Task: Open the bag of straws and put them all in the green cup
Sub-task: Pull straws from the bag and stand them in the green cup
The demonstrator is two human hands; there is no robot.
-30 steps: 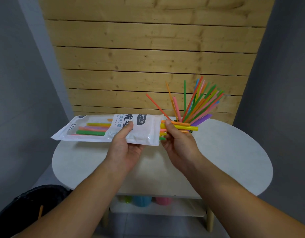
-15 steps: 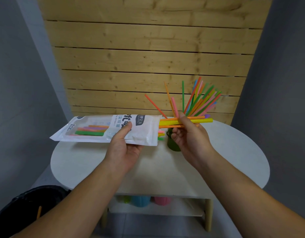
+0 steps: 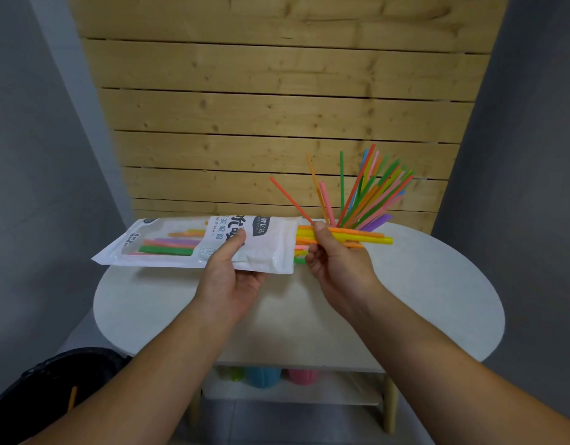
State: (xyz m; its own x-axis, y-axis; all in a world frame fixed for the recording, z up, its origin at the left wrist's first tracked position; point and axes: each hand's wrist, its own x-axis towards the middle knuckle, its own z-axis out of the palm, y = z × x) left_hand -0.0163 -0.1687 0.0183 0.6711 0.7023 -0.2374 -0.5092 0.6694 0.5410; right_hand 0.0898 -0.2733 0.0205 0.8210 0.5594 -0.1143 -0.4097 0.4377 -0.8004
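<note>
Plastic bag held level over table in left hand, thumb clamped on top; right hand pinched on straws lying lengthwise rightward from mouth; green cup hidden behind right hand.

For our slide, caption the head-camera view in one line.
Left hand holds the straw bag while right hand draws out several straws.

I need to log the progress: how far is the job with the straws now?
Done: the bag is open, and many straws stand fanned behind the right hand; the cup is hidden. In hand: the right hand pulls a few straws out while the left hand holds the bag. Left: several straws remain inside.
</note>
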